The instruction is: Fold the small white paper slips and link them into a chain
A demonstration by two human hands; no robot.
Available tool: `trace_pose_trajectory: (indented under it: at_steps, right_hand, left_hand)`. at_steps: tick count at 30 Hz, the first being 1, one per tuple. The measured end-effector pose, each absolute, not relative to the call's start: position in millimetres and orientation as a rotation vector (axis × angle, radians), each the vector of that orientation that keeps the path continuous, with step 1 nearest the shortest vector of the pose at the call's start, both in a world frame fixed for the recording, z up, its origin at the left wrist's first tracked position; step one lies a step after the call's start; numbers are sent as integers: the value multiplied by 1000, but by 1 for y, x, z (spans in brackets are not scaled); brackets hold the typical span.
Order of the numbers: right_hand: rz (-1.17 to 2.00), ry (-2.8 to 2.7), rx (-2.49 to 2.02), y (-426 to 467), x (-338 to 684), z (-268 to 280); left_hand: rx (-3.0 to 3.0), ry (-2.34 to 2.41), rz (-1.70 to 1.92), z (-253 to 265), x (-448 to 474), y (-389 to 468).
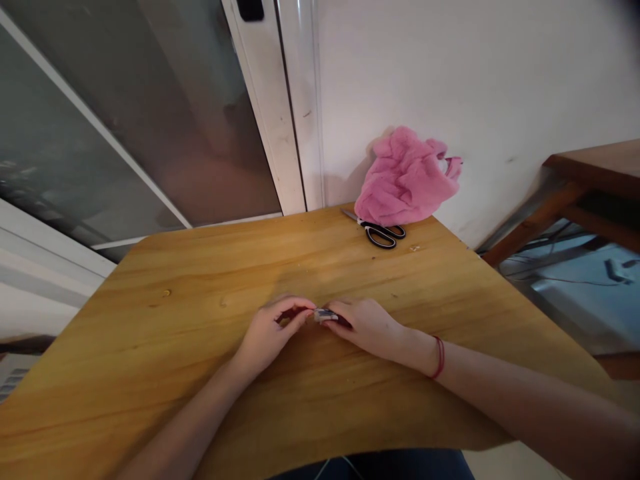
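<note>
Above the middle of the wooden table, a small grey-and-white object (pixel 326 315) with dark parts sits between my two hands; its kind is too small to make out. My right hand (pixel 367 325) grips its right side between thumb and fingers, with a red cord round the wrist. From the left, thumb and forefinger of my left hand (pixel 273 333) pinch together at the object's left end. Whatever lies between those fingertips is hidden.
Black-handled scissors (pixel 383 235) lie at the table's (pixel 200 373) far edge, partly under a pink fluffy cloth (pixel 407 180) against the white wall. A framed glass door (pixel 215 133) stands behind on the left. To the right is another wooden table (pixel 595 170).
</note>
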State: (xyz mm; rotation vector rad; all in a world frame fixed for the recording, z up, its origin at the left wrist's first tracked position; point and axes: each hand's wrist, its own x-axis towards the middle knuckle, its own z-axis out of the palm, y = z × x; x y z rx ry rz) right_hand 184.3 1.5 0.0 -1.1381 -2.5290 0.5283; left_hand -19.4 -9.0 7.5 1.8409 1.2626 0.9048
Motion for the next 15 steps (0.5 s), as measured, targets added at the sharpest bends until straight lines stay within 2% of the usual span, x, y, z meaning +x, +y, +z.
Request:
trace_pose_trajectory:
  at_steps: [11, 15]
  right_hand:
    - [545, -2550, -1149, 2, 184, -1]
    - [533, -2554, -1144, 2, 184, -2]
  left_hand:
    - [1974, 1283, 936, 7, -9, -14]
    - [1834, 1281, 937, 4, -9, -14]
